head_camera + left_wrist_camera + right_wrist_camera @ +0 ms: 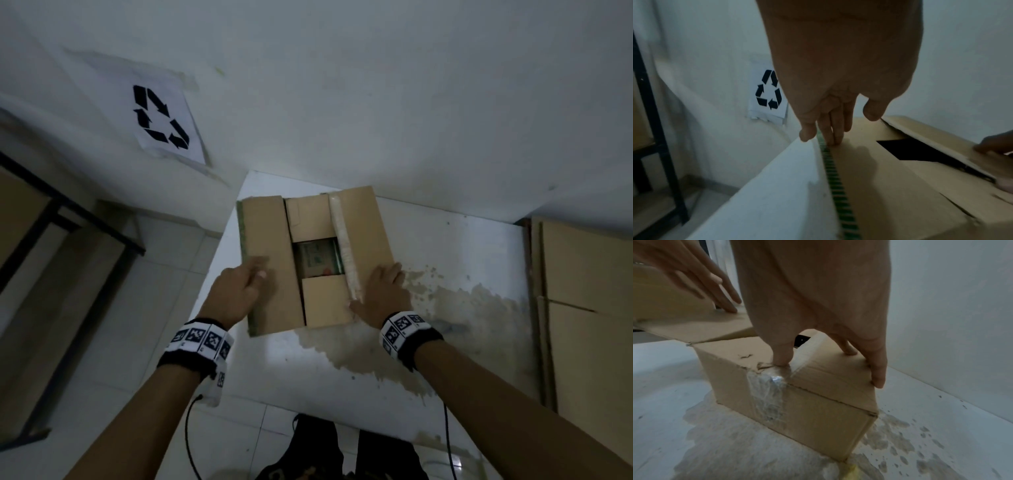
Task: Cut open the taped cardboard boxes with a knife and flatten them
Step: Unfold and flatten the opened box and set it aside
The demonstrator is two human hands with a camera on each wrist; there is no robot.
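A brown cardboard box (270, 260) stands on a white table (462, 246), its top flaps parted over a dark gap (317, 255) with a printed item inside. Clear tape (344, 240) runs along the right flap's edge and down the near side (766, 395). My left hand (239, 291) lies flat on the left flap, fingers straight near its green-striped edge (833, 178). My right hand (383, 291) presses the right flap (830, 373) with straight fingers, thumb by the tape end. No knife is in view.
Flattened cardboard sheets (589, 301) lean at the table's right end. A brown stain (428, 308) spreads on the table right of the box. A recycling sign (161, 118) hangs on the wall. A black metal frame (68, 219) stands at the left.
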